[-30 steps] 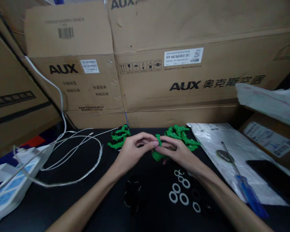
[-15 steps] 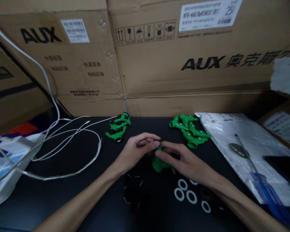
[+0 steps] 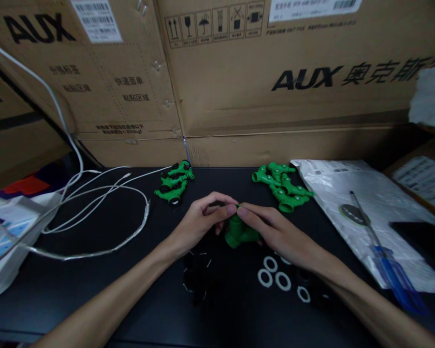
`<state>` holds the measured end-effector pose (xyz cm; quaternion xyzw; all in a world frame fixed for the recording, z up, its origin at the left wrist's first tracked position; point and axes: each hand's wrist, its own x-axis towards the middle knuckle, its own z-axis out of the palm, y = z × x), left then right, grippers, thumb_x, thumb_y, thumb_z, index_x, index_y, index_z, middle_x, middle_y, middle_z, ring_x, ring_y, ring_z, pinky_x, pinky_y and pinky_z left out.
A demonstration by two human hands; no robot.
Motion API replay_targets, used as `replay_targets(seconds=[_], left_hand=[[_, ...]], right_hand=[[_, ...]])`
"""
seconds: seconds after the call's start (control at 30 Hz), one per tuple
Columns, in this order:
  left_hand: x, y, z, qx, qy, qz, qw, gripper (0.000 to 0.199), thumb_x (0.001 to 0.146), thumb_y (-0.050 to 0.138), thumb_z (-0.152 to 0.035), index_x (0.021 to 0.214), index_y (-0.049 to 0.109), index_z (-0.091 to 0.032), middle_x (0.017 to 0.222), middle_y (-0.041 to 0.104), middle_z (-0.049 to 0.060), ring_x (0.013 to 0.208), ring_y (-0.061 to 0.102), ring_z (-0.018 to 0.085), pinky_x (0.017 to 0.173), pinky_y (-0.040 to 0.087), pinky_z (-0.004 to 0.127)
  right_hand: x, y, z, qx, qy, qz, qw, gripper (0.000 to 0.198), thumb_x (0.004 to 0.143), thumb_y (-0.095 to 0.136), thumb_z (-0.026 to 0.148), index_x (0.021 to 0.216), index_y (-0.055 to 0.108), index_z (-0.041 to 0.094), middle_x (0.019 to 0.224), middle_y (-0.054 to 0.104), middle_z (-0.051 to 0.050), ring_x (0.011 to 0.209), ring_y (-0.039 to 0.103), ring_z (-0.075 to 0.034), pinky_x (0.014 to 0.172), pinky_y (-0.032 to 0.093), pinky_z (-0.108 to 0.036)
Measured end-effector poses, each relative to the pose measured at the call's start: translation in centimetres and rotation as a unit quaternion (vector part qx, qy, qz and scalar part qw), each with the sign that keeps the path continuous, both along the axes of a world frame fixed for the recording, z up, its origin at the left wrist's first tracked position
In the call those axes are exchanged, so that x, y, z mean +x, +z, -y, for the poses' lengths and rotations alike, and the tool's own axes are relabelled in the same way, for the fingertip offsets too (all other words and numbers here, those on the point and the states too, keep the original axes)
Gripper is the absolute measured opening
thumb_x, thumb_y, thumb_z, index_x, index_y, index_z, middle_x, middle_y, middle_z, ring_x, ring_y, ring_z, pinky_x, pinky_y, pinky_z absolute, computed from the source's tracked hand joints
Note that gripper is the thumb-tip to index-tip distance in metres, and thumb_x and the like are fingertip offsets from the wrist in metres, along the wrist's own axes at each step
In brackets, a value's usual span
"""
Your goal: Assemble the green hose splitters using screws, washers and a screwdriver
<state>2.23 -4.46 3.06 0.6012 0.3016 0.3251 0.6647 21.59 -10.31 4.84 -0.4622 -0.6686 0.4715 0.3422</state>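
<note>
Between my two hands a green plastic hose splitter [image 3: 236, 234] stands just above the black table. My left hand [image 3: 205, 220] pinches its upper end with thumb and curled fingers. From the other side my right hand [image 3: 275, 232] grips the same upper end, its thumb almost touching the left one. Any small part between the fingertips is hidden. Below my right hand lie several white ring washers [image 3: 282, 281] beside dark round parts that blend into the table. Several black hex-edged nuts [image 3: 195, 275] lie below my left hand.
Green splitters with black fittings [image 3: 173, 186] are at back left, plain green ones [image 3: 284, 188] at back right. White cables [image 3: 94, 256] loop leftward near a power strip [image 3: 10, 251]. A screwdriver [image 3: 387, 270] lies on a silver bag [image 3: 333, 193]. Cardboard boxes [image 3: 217, 111] wall the back.
My right thumb has moved up from the splitter's side to its top end, beside my left thumb. The whole view has shifted slightly as the head tilted down.
</note>
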Motion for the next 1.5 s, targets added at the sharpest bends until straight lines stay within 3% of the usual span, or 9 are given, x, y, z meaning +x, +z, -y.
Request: replay_targets(seconds=[0.13,0.23,0.5,0.67,0.93,1.07,1.33,1.5], left_hand=[[0.4,0.3,0.6,-0.010,-0.020,-0.006,1.000,0.046,0.092,0.067,-0.049,0.126,0.066,-0.017,0.061,0.056,-0.004,0.051,0.052,0.009,0.044,0.040,0.018],[0.6,0.4,1.0,-0.023,-0.035,0.013,0.999,0.049,0.092,0.067,-0.049,0.128,0.065,-0.015,0.064,0.061,-0.002,0.051,0.058,0.010,0.044,0.044,0.019],[0.6,0.2,0.8,-0.022,-0.043,0.041,0.998,0.045,0.090,0.072,-0.046,0.120,0.067,-0.014,0.076,0.067,0.001,0.058,0.064,0.011,0.054,0.050,0.022],[0.4,0.3,0.9,-0.029,-0.056,0.055,0.996,0.043,0.091,0.071,-0.045,0.120,0.065,-0.014,0.074,0.065,0.000,0.058,0.064,0.009,0.053,0.047,0.020],[0.0,0.3,0.9,-0.046,-0.069,0.063,0.995,0.034,0.092,0.070,-0.042,0.113,0.066,-0.016,0.081,0.065,0.001,0.064,0.066,0.010,0.058,0.048,0.020],[-0.1,0.3,0.9,-0.054,-0.068,0.064,0.994,0.033,0.092,0.071,-0.043,0.110,0.066,-0.016,0.078,0.066,0.001,0.064,0.067,0.011,0.058,0.049,0.022],[0.1,0.5,1.1,-0.067,-0.060,0.059,0.994,0.037,0.090,0.071,-0.049,0.108,0.064,-0.017,0.073,0.066,-0.001,0.061,0.068,0.012,0.056,0.052,0.021],[0.1,0.6,1.3,-0.070,-0.052,0.055,0.995,0.039,0.090,0.071,-0.050,0.108,0.065,-0.016,0.075,0.067,0.000,0.062,0.069,0.012,0.057,0.053,0.020]], right_hand=[[0.0,-0.3,-0.1,0.014,-0.023,0.008,1.000,0.045,0.103,0.044,0.054,0.099,0.072,0.019,0.082,0.065,-0.003,0.068,0.054,-0.012,0.053,0.042,-0.024],[0.1,-0.6,-0.1,0.032,-0.033,0.029,0.999,0.045,0.103,0.044,0.053,0.102,0.073,0.019,0.080,0.066,-0.003,0.064,0.053,-0.012,0.051,0.041,-0.024],[0.1,-0.8,0.1,0.036,-0.028,0.041,0.998,0.049,0.104,0.042,0.054,0.138,0.065,0.026,0.098,0.074,-0.002,0.074,0.061,-0.013,0.058,0.043,-0.024],[-0.1,-0.5,0.2,0.036,-0.033,0.045,0.998,0.051,0.104,0.041,0.056,0.135,0.067,0.024,0.085,0.071,-0.001,0.071,0.058,-0.014,0.063,0.043,-0.027],[-0.2,-0.4,0.3,0.030,-0.035,0.033,0.998,0.050,0.102,0.043,0.059,0.129,0.071,0.027,0.102,0.075,-0.003,0.096,0.065,-0.021,0.088,0.045,-0.036],[-0.2,-0.2,0.3,0.018,-0.034,0.042,0.998,0.052,0.102,0.042,0.061,0.124,0.073,0.026,0.096,0.074,-0.004,0.093,0.063,-0.022,0.086,0.045,-0.038],[-0.3,0.0,0.5,0.024,-0.039,0.020,0.999,0.048,0.102,0.045,0.055,0.127,0.071,0.024,0.105,0.075,-0.005,0.096,0.063,-0.021,0.088,0.044,-0.037],[-0.2,0.2,0.7,0.015,-0.046,0.027,0.998,0.047,0.101,0.046,0.055,0.123,0.073,0.023,0.095,0.073,-0.004,0.087,0.061,-0.020,0.077,0.044,-0.033]])
